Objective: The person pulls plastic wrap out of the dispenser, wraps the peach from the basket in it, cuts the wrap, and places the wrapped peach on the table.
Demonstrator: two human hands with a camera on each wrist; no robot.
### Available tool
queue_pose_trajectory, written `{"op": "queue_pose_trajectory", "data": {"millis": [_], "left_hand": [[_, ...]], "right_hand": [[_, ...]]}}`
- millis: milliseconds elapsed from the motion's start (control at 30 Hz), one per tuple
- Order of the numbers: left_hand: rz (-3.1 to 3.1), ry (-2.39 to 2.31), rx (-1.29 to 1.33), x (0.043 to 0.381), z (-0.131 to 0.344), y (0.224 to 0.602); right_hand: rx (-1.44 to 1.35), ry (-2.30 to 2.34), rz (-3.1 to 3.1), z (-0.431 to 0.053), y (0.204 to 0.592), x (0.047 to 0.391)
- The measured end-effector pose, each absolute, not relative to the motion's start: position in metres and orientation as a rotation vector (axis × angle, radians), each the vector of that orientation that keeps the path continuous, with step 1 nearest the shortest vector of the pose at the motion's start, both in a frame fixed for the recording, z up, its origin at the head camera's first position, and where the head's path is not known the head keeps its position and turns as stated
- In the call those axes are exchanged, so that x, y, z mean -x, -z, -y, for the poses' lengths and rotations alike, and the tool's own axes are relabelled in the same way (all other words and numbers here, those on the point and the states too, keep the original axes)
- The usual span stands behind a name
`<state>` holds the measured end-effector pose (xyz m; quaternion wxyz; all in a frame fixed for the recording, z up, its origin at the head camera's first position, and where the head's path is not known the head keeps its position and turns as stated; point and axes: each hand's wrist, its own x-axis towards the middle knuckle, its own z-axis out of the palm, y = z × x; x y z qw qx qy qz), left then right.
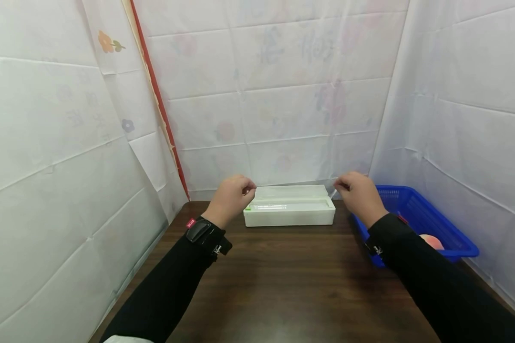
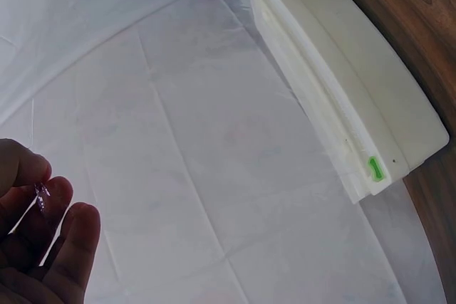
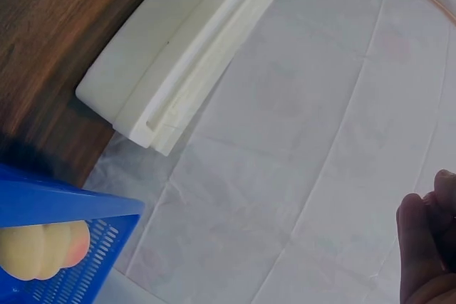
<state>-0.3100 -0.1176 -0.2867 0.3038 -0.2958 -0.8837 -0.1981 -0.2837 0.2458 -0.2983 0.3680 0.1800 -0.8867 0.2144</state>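
Observation:
A long white cling film dispenser (image 1: 289, 218) lies at the far side of the table, with a small green piece at its left end. My left hand (image 1: 232, 199) is raised by that end, and in the left wrist view its thumb and fingers pinch a shiny gathered bit of clear plastic film (image 2: 43, 196). Off the dispenser's right end, my right hand (image 1: 360, 196) pinches too, a translucent strip of film (image 1: 333, 193) showing just beneath its fingertips. Between the hands the film is so clear that it barely shows.
A blue plastic basket (image 1: 450, 252) stands on the right of the table, partly behind my right sleeve. Inside are round peach-coloured fruits (image 3: 44, 250). White sheeting (image 1: 283, 95) hangs behind the table and along both sides. The table (image 1: 283, 286) has a dark wood top.

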Motion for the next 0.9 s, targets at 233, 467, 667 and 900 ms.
{"op": "queue_pose_trajectory", "data": {"millis": [233,467,667,900], "left_hand": [[2.301,0.539,0.780,0.307,0.122,0.290],[2.273,0.541,0.789,0.301,0.124,0.291],[2.243,0.544,0.796,0.297,0.124,0.288],[2.229,0.545,0.809,0.293,0.123,0.282]], "right_hand": [[-0.489,-0.533,2.222,-0.243,0.298,0.279],[-0.495,-0.547,2.206,-0.242,0.297,0.274],[-0.483,-0.532,2.178,-0.240,0.294,0.268],[-0.480,-0.516,2.154,-0.242,0.289,0.262]]}}
